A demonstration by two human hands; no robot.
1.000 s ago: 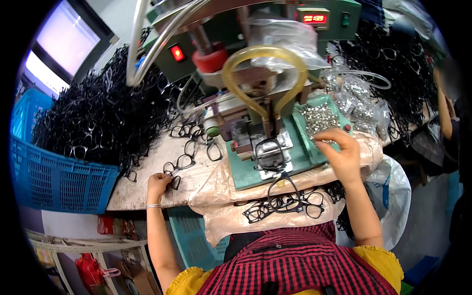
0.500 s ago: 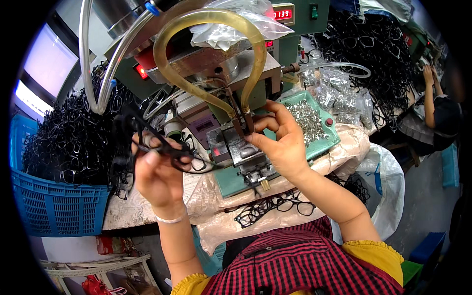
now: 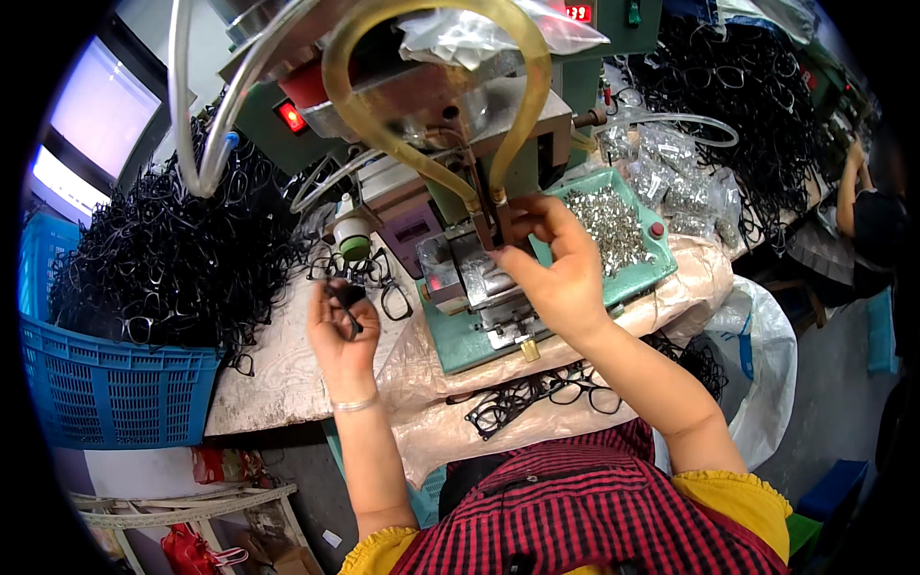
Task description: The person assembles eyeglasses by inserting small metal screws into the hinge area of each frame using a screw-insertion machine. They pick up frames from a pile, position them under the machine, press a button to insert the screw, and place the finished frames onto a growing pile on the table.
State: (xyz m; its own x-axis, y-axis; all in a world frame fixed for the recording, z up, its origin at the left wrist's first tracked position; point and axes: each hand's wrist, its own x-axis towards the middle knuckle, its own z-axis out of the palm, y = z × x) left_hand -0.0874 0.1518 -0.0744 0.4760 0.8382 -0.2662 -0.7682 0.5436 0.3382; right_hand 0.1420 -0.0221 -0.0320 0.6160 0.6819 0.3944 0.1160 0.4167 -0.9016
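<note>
left hand (image 3: pixel 340 331) grips a black glasses frame (image 3: pixel 347 295) over the bench, near the machine (image 3: pixel 479 278). right hand (image 3: pixel 556 268) pinches something small at the machine's clamp, beside the tray of metal bits (image 3: pixel 609 225), handy for feeding

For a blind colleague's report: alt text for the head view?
The right hand reaches under a green benchtop press, while the left hand holds a black eyeglass frame beside a blue basket of frames.
</note>
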